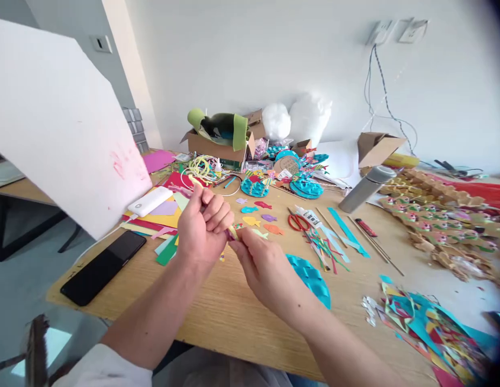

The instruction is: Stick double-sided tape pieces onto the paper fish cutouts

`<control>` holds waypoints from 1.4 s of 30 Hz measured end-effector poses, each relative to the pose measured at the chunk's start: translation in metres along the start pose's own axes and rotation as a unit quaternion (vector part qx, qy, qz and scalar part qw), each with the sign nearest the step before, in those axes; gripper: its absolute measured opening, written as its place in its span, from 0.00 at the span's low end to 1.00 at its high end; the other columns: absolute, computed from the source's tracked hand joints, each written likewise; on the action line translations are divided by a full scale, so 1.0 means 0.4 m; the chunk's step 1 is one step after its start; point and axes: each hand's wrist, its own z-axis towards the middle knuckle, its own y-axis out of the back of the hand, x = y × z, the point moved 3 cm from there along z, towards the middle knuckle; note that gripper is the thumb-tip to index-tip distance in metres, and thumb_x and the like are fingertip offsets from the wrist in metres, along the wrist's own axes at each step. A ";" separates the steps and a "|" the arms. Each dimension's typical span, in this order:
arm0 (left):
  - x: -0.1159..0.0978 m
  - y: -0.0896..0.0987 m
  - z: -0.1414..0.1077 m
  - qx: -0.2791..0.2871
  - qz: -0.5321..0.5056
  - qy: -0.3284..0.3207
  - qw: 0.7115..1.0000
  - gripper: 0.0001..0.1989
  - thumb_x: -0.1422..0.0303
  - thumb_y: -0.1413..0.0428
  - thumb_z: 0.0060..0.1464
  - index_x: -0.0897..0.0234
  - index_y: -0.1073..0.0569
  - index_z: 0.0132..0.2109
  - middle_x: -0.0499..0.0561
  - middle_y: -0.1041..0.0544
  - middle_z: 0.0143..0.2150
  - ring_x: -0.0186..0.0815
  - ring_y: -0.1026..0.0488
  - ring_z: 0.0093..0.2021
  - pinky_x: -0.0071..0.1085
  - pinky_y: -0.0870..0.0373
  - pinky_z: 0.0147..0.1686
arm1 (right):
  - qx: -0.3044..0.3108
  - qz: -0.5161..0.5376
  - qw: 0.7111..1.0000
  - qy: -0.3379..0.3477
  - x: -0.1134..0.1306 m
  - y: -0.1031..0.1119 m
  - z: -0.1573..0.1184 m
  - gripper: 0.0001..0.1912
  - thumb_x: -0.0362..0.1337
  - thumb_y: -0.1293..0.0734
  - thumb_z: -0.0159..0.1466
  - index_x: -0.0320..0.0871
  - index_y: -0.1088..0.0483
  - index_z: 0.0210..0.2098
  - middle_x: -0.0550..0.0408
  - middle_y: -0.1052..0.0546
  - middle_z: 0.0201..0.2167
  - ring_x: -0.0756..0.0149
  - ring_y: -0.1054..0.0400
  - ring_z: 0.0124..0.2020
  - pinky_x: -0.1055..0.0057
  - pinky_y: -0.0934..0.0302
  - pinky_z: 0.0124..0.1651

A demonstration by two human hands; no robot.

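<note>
My left hand (205, 223) is closed in a fist above the table. A thin yellow-and-purple strip (233, 233) runs from it into my right hand (264, 263), which pinches the other end. What the strip is made of, I cannot make out, since the fingers cover most of it. Just beyond the hands lie small fish cut-outs, among them a yellow fish (251, 221), an orange fish (273, 229) and a blue fish (249, 210). A blue woven disc (310, 277) rests on the table, partly behind my right forearm.
On the left are a black phone (102, 266), a white power bank (150, 200) and coloured paper. Red-handled scissors (298, 221), a glue tube (308, 215) and a grey flask (366, 188) lie to the right. Paper scraps (439, 328) fill the near right; a cardboard box (218, 145) stands behind.
</note>
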 end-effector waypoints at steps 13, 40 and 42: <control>0.013 0.164 -0.050 -0.072 -0.018 0.069 0.995 0.24 0.65 0.63 0.68 0.65 0.42 0.23 0.39 0.53 0.15 0.23 0.57 0.11 0.22 0.60 0.11 | 0.140 0.305 0.919 -0.206 -0.089 -0.071 -0.194 0.23 0.56 0.46 0.67 0.44 0.38 0.30 0.65 0.46 0.18 0.75 0.54 0.17 0.76 0.57 0.19; 0.020 0.267 -0.195 -0.095 0.190 0.109 0.971 0.12 0.66 0.43 0.57 0.74 0.23 0.41 0.63 0.20 0.39 0.41 0.22 0.38 0.34 0.25 0.39 | -0.004 0.411 0.850 -0.331 -0.116 -0.086 -0.343 0.23 0.60 0.42 0.64 0.46 0.39 0.31 0.65 0.50 0.18 0.76 0.58 0.17 0.75 0.61 0.19; 0.088 0.243 -0.241 -0.032 0.208 0.205 0.956 0.18 0.63 0.41 0.55 0.73 0.23 0.48 0.67 0.21 0.45 0.47 0.23 0.45 0.39 0.27 0.46 | 0.026 0.386 0.876 -0.289 -0.111 -0.111 -0.320 0.23 0.58 0.44 0.66 0.45 0.38 0.32 0.65 0.48 0.18 0.75 0.56 0.18 0.76 0.59 0.20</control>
